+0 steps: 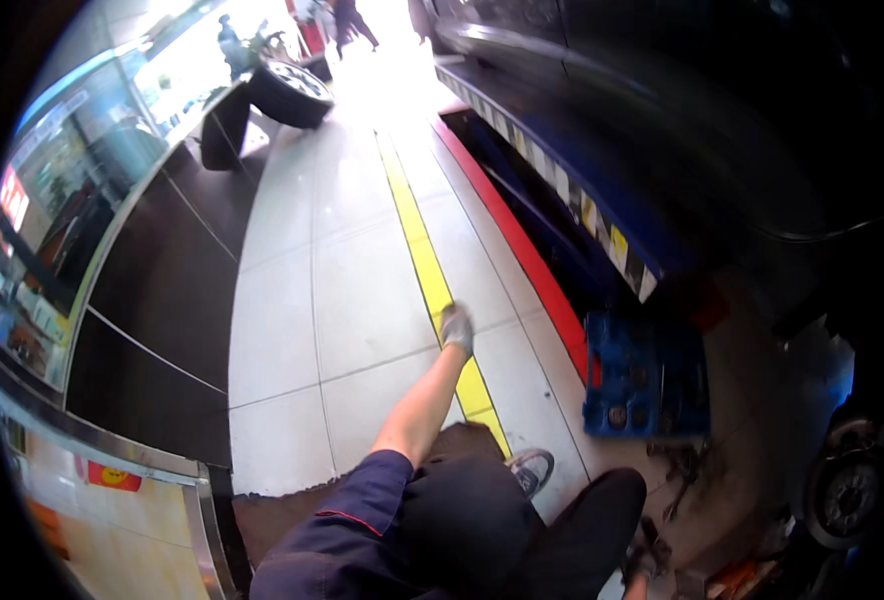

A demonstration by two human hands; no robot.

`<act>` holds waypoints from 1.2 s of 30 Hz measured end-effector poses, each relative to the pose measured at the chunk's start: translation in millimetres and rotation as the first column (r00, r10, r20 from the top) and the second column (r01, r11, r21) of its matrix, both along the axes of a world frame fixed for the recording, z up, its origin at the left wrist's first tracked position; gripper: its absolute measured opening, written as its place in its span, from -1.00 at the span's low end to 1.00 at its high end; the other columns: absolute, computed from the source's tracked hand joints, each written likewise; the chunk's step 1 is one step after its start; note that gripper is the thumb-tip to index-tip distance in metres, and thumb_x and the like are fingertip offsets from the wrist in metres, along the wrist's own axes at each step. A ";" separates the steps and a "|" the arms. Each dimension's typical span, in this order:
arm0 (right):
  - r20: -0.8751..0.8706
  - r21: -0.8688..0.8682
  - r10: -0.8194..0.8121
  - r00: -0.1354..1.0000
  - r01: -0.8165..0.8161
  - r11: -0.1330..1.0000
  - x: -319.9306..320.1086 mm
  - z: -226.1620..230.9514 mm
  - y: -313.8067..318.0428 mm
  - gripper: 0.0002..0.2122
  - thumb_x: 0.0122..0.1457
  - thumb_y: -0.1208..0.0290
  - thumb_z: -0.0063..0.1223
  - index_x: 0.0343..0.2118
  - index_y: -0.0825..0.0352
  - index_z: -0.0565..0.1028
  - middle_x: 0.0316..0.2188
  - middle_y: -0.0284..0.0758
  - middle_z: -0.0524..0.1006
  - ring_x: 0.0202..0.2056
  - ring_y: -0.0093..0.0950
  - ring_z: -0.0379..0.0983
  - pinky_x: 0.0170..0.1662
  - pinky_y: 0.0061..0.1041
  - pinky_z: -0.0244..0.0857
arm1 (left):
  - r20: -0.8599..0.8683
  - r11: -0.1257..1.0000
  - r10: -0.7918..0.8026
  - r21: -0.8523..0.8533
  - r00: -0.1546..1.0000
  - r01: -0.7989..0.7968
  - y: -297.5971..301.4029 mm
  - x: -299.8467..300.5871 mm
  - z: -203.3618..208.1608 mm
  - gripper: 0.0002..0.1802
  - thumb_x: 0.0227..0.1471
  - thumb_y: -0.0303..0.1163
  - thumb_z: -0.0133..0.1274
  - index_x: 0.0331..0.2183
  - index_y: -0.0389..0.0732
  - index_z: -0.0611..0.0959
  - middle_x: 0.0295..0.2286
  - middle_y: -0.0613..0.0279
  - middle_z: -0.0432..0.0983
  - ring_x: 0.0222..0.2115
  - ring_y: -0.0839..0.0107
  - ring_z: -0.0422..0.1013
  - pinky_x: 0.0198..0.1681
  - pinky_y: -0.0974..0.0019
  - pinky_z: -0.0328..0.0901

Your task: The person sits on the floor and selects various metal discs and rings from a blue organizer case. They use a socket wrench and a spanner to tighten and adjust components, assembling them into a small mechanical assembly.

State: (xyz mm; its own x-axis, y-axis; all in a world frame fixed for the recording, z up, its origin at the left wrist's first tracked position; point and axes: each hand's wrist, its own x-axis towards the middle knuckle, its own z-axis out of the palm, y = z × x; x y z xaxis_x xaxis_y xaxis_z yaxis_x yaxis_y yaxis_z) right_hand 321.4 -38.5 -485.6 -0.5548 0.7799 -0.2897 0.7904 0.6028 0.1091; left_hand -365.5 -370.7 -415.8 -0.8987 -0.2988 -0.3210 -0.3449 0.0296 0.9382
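Observation:
My left arm stretches forward over the tiled floor. My left hand (pixel 457 330), in a greyish work glove, hangs above the yellow floor line (pixel 417 240); it is blurred, its fingers are hard to make out, and no held thing shows. At the lower edge, right of my knee, my right hand (pixel 646 556) appears as a dark, smeared shape, and its fingers cannot be told apart. An open blue tool case (pixel 634 380) lies to the right, with dark metal tools (pixel 678 468) beside its near edge. A wheel hub with a brake disc (pixel 850 492) stands at the far right.
A blue vehicle lift platform (pixel 602 215) with a red edge strip (pixel 522 245) runs along the right under a dark car (pixel 652 60). Dark panels (pixel 162 290) line the left. A tyred wheel (pixel 292 92) leans farther off. People (pixel 354 25) stand near the bright opening.

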 end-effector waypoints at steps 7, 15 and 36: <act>0.143 -0.255 -0.406 0.902 0.430 0.866 -28.8 -22.5 50.7 -0.37 0.17 0.13 0.07 0.22 0.36 0.18 0.18 -0.08 0.27 0.19 -0.12 0.25 0.17 -0.14 0.23 | 0.066 0.226 -0.933 -0.657 0.353 0.719 159.8 131.1 44.4 -0.47 0.10 -0.05 0.05 0.07 -0.04 0.53 0.11 -0.01 0.37 0.06 -0.05 0.36 0.11 0.04 0.29; 0.349 -0.139 -0.575 0.740 0.647 0.749 -72.4 67.8 40.1 -0.04 -0.02 0.19 0.22 0.33 0.40 -0.17 0.27 0.11 0.01 0.22 0.13 0.18 0.17 -0.09 0.24 | 0.318 0.254 -0.826 -0.528 0.466 0.811 230.8 160.0 10.2 -0.46 0.07 -0.02 0.09 -0.02 -0.17 0.50 0.01 -0.15 0.40 -0.04 -0.15 0.42 0.04 -0.05 0.33; 0.423 0.001 -0.410 0.808 0.453 0.892 -26.8 -11.2 61.2 -0.18 0.11 -0.05 0.01 0.26 0.46 0.01 0.22 0.09 0.17 0.18 0.05 0.19 0.11 -0.01 0.20 | 0.252 0.405 -0.597 -0.725 0.762 0.557 66.4 113.1 5.0 -0.48 0.05 -0.30 0.03 0.07 -0.18 0.46 -0.07 -0.15 0.48 -0.03 -0.14 0.42 0.06 -0.04 0.33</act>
State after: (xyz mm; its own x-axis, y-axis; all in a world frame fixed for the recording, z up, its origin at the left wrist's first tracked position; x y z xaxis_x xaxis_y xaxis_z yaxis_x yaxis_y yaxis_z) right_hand 294.6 22.8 -496.7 0.0147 0.8676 -0.4970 0.8701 0.2338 0.4339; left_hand -252.5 -304.3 -410.8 -0.9573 0.1927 -0.2153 0.0637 0.8676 0.4932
